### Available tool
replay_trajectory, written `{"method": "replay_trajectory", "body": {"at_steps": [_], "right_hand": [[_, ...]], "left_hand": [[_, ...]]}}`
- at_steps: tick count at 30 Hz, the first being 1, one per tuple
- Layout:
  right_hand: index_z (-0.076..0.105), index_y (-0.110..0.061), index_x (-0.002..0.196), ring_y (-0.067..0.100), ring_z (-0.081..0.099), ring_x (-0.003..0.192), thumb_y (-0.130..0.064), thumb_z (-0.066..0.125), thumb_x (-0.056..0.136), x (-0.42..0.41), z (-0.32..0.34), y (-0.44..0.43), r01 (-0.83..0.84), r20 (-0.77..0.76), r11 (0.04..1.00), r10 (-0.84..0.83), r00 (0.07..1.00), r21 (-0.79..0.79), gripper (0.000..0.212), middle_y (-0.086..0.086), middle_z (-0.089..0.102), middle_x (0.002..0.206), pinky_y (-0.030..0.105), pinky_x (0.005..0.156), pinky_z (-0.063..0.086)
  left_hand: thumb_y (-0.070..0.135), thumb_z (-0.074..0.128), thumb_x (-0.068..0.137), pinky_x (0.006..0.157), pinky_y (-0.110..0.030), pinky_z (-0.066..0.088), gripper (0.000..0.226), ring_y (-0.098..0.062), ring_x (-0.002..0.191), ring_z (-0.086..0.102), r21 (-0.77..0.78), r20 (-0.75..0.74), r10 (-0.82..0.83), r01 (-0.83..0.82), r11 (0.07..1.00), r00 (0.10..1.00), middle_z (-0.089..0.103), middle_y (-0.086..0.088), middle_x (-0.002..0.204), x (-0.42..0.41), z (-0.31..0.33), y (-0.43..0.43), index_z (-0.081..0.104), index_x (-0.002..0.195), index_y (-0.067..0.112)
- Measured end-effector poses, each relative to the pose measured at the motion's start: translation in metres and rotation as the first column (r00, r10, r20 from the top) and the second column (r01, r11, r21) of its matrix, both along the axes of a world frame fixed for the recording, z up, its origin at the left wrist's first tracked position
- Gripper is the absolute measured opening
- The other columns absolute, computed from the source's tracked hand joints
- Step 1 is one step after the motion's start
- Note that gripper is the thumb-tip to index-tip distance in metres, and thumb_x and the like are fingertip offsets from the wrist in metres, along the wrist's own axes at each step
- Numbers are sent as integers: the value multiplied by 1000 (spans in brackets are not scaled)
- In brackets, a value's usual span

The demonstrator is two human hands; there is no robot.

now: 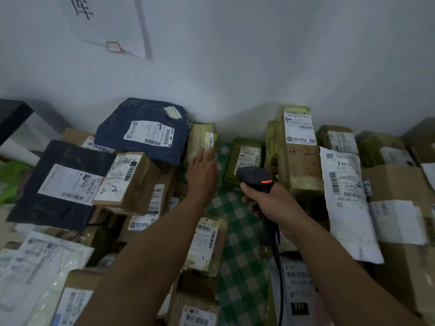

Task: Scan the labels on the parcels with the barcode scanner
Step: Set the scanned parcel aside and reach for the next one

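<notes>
My right hand (268, 198) grips a black barcode scanner (255, 178) with a red light lit on its top; its cable hangs down toward me. The scanner's head points at a small brown parcel (244, 158) with a white label. My left hand (203, 168) reaches forward with straight fingers that touch a narrow taped parcel (200, 140) near its barcode strip (210, 141). A dark blue bag parcel (143, 130) with a white label lies just left of it.
Parcels cover the green checked cloth (235, 231): a black bag (61, 184), a box marked "2 3" (127, 180), a tall box marked "4-2" (300, 149), a white bag (346, 198), more boxes near me. A white wall stands behind.
</notes>
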State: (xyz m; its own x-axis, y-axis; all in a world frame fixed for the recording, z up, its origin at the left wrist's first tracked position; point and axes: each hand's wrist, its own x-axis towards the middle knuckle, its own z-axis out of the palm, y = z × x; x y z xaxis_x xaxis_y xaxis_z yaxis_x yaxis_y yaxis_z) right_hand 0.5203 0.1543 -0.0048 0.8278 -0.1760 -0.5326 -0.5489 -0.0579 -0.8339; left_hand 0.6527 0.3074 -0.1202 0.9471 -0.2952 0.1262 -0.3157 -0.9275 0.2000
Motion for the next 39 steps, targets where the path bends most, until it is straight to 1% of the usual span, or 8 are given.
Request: {"method": "replay_trajectory", "body": {"at_steps": [6,9,12,15,24,31,34,39], "right_hand": [[73,-27,108,14,67,74,-39,74,94,-12,8,-11,39,4,999,-39,999,23,19,0,78,89,34,73,55],[72,-29,108,12,66,73,-38,73,94,-17,13,-17,47,7,999,-47,999,8,17,-2,78,88,30,70,54],[72,-28,108,12,66,74,-37,73,94,-21,11,-23,52,-3,999,-52,999,12,16,-2,78,86,30,70,53],[71,-32,107,12,67,73,-36,73,94,-23,8,-27,55,-6,999,-55,998,0,14,-3,78,85,33,73,54],[73,-26,109,11,68,72,-35,73,94,-27,1,-28,118,-2,993,-118,993,-6,18,-3,77,85,34,74,55],[68,-31,121,12,72,79,-37,74,94,-39,15,-10,177,89,984,-177,980,9,29,-2,78,95,27,67,55],[64,-34,127,14,69,101,-45,73,92,-50,24,4,244,145,970,-244,959,20,38,-8,73,110,32,85,55],[62,-52,98,7,64,101,-58,73,88,-93,46,24,205,255,978,-187,949,-46,16,-20,68,102,43,99,52]], "left_hand": [[2,53,92,128,-51,7,69,-39,157,2,19,8,-10,10,1000,1000,14,-14,170,6,5,-3,31,157,4],[-8,58,88,125,-48,25,67,-34,155,17,-302,-35,-185,166,939,982,29,-17,165,-17,-4,-25,41,152,2],[10,63,98,117,-42,40,50,-27,143,42,-600,-377,-60,-195,776,924,43,-10,154,-22,-31,-45,50,146,12],[30,68,97,111,-43,47,52,-27,132,56,-573,-657,-1,-499,651,753,58,-6,143,-14,-40,-58,47,143,16],[19,74,93,108,-47,50,48,-31,123,62,-479,-847,14,-775,413,531,64,-11,136,-11,-42,-53,59,138,14],[17,76,90,107,-45,51,60,-23,127,58,-705,-686,57,-682,197,725,59,-5,140,-82,15,-27,48,143,18],[22,79,89,108,-45,51,61,-17,122,61,-751,-651,60,-654,95,757,62,-1,133,-120,51,-13,47,141,21],[20,83,86,101,-35,54,78,-2,114,63,-822,-567,-6,-565,62,824,63,11,130,-198,103,17,42,150,39]]}}
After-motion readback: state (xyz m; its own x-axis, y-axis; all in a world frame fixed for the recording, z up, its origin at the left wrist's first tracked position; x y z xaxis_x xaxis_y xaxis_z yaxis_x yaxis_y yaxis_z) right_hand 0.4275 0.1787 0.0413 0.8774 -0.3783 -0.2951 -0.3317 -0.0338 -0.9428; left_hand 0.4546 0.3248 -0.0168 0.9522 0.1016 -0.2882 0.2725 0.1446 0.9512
